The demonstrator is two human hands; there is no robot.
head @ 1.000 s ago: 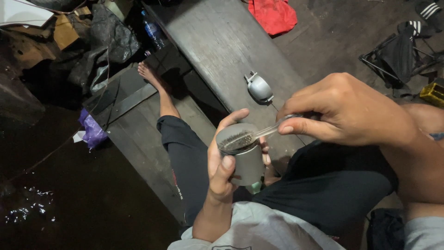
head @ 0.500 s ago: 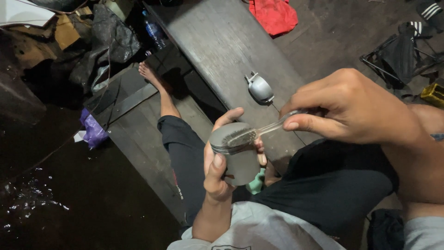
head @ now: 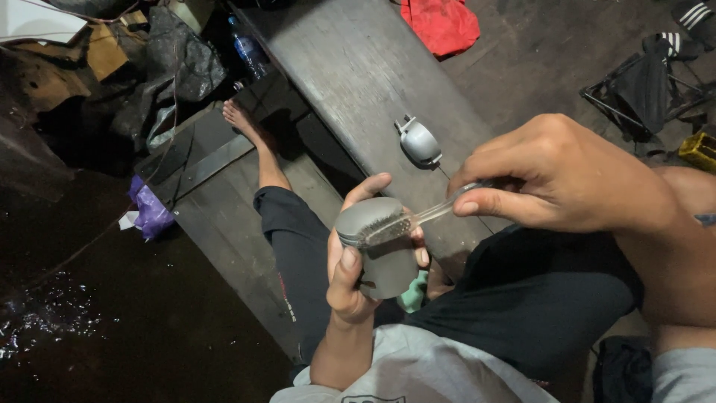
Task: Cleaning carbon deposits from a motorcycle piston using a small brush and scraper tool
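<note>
Person seated on a wooden desk scrubs a grey metal cylinder with a small clear-handled brush.

The cylinder sits upright in the left hand, fingers and thumb wrapped tight around its side; its closed, flat top faces up, and whether anything is inside cannot be told. The right hand pinches the brush, bristles lying on the cylinder's top edge. A hard stroke could probably push the cylinder out of the grip onto the dark, wet-looking floor below and left of the hand. Beyond the hands, a small grey metal part rests on the desk; further off stands a plastic bottle, contents unclear.
</note>
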